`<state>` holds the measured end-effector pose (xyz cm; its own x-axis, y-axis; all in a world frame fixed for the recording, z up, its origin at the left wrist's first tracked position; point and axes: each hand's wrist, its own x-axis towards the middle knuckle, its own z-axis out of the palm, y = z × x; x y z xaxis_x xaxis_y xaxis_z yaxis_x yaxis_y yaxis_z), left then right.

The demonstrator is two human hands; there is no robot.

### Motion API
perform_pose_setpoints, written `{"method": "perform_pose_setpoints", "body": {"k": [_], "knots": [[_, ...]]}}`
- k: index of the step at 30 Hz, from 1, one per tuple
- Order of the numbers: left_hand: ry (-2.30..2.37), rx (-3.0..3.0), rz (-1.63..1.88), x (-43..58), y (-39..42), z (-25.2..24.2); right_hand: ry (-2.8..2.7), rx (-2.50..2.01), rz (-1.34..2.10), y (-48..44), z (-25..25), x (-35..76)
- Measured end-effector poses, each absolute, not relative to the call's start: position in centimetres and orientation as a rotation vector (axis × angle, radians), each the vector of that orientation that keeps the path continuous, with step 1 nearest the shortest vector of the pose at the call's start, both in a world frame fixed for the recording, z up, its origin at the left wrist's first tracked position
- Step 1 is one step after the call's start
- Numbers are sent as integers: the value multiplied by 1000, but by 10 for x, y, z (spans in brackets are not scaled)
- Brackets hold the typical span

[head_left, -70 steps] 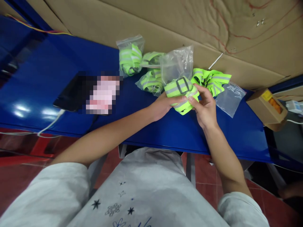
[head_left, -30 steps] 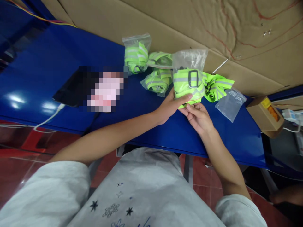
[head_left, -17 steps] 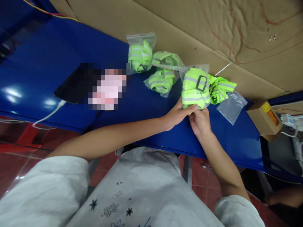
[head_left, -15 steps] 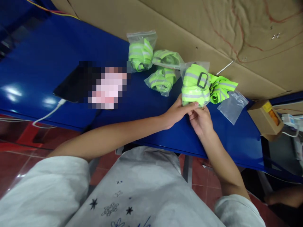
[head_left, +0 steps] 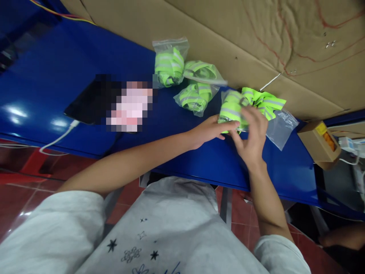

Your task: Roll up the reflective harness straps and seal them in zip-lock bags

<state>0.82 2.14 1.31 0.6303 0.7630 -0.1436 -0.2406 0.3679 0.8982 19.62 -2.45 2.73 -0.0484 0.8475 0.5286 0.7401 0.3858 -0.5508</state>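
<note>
Near the table's front edge, my left hand (head_left: 209, 129) is closed on the lower left of a clear zip bag (head_left: 230, 108) holding a rolled fluorescent-green reflective strap with grey stripes. The bag is tilted, its right side partly covered by my right hand (head_left: 252, 133). That hand's thumb is by the bag's lower edge; its fingers are apart from the thumb, raised over the bag and blurred. Just behind lies a loose green reflective strap (head_left: 269, 101), unbagged. An empty clear bag (head_left: 282, 127) lies to the right of it.
Three bagged green straps lie left of my hands: a back bag (head_left: 169, 62), a middle bag (head_left: 202, 72) and a front bag (head_left: 195, 97). A black device (head_left: 91, 101) with a white cable is farther left. At the right end stands a cardboard box (head_left: 319, 144); brown board lines the back.
My right hand has shifted right and up from the bag's bottom, its fingers opening over the bag's right side. The bag has tipped and dropped slightly; my left hand still holds it.
</note>
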Motion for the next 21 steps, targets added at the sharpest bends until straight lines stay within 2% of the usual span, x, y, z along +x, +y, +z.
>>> {"method": "perform_pose_setpoints", "body": {"k": [2, 5, 8, 10, 14, 21], "knots": [[680, 1213, 637, 3, 19, 20, -1843, -1361, 208, -22, 32, 202], [792, 1637, 847, -9, 18, 31, -1527, -1298, 357, -14, 30, 217], [757, 1954, 1131, -21, 26, 39, -1236, -1285, 703, -8, 24, 226], [699, 2064, 1109, -26, 33, 42, -1211, -1312, 937, -7, 21, 225], [756, 1975, 763, -28, 46, 37, -1324, -1393, 1193, -9, 25, 220], [619, 1551, 688, -26, 57, 28, -1441, -1382, 1386, -8, 34, 229]]}}
